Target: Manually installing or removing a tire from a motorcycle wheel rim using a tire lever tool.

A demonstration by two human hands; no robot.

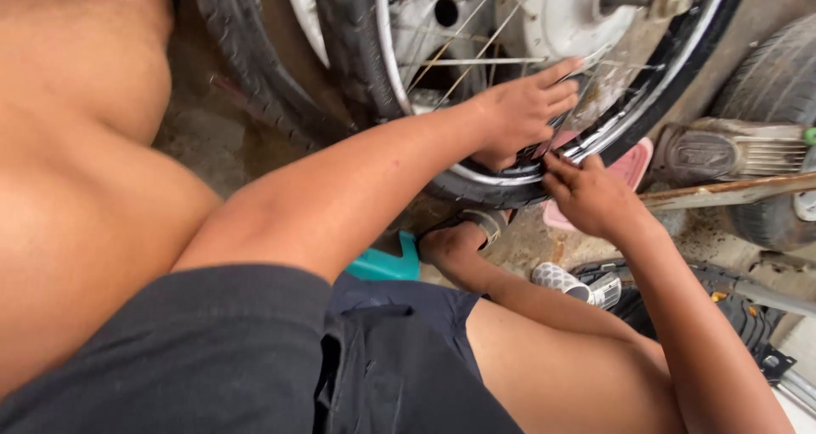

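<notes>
A spoked motorcycle wheel [476,26] with a black tyre [476,187] and a shiny rim stands in front of me. My left hand [520,111] reaches across and grips the rim at its lower edge, fingers spread over the spokes. Just below it, my right hand [591,198] has its fingers curled, with the fingertips pressed on the tyre's edge where it meets the rim. The two hands almost touch. What lies between my fingertips is hidden.
A second tyre [246,60] leans at the left and a wide car tyre [778,85] stands at the right. A pink sandal [633,166], a rusty bar [731,192], a teal object [387,266] and a black tool [739,311] lie around my knees.
</notes>
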